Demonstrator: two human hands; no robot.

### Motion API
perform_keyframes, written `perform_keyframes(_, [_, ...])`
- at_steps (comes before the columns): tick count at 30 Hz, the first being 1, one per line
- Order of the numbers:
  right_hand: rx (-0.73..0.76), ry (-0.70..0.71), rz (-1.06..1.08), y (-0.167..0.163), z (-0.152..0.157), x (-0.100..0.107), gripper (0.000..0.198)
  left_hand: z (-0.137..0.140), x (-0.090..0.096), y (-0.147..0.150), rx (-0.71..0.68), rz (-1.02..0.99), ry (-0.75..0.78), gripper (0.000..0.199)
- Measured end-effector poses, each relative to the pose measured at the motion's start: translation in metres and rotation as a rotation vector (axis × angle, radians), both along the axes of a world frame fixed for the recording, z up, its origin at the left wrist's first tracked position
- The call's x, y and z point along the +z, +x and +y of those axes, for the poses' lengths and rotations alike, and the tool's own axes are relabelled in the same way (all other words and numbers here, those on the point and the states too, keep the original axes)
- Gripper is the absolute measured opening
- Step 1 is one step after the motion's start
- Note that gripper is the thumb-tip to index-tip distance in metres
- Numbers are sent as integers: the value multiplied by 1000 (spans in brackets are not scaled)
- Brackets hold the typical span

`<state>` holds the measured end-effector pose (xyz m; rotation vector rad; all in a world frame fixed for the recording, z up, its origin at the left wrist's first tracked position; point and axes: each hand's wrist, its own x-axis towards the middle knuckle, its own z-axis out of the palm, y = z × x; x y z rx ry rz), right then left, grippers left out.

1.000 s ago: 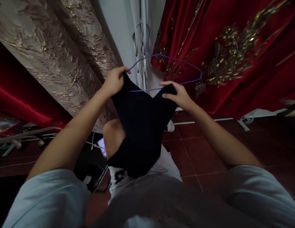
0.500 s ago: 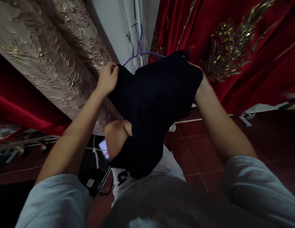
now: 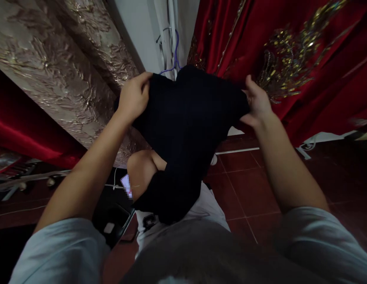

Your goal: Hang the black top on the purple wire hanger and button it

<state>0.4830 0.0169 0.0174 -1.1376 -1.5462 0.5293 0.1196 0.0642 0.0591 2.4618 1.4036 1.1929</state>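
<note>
A dark navy garment (image 3: 186,110) is spread between my two hands, its lower end lying over my lap. My left hand (image 3: 133,94) is closed on its left edge, thumb on top. At the right edge, my right hand (image 3: 259,103) has the cloth between thumb and fingers, with one finger lifted and some blur. Behind the garment's upper edge, a purple wire hanger (image 3: 176,51) shows its hook and part of its arms; the rest is hidden. Whether the garment is on the hanger I cannot tell.
Beige embossed curtain fabric (image 3: 68,71) hangs at left, and red satin (image 3: 231,43) with gold sequins at right. A white pole (image 3: 171,15) stands between them. A lit phone (image 3: 126,183) and a black surface (image 3: 112,209) are beside my bare knee (image 3: 140,169). Red tiles (image 3: 245,185) cover the floor.
My right hand has come out from behind the garment to its right edge, now mostly in sight. The garment's upper part has shifted and covers more of the hanger. My left hand keeps its hold.
</note>
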Motion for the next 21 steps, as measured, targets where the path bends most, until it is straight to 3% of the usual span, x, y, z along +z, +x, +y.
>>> perform_keyframes(3, [167,-159,334,-3,-7,17,39,-2,8,12,-76,-14,17,54])
perform_keyframes(6, [129,-96,531,-22,-21,29,35,-10,15,20,-86,-167,79,57])
perform_keyframes(8, [76,-34,534,-40,-38,30,33,-18,19,21,-77,-267,90,47])
perform_keyframes(10, [34,29,418,-60,-61,22,31,-26,25,21,-113,-359,-53,40])
perform_keyframes(12, [50,83,215,-79,-85,9,31,-35,29,21,-210,-454,-362,49])
perform_keyframes(14, [169,105,6,-95,-105,-5,36,-45,31,22,-304,-524,-641,53])
perform_keyframes(15, [268,102,-89,-101,-112,-10,41,-50,31,23,-325,-539,-710,49])
perform_keyframes(18, [672,84,-362,-109,-120,-16,51,-67,24,21,-240,-524,-711,20])
perform_keyframes(20, [880,116,-447,-107,-114,-13,47,-78,21,14,-148,-493,-696,18])
perform_keyframes(21, [911,149,-450,-105,-110,-11,43,-83,21,9,-122,-458,-712,20])
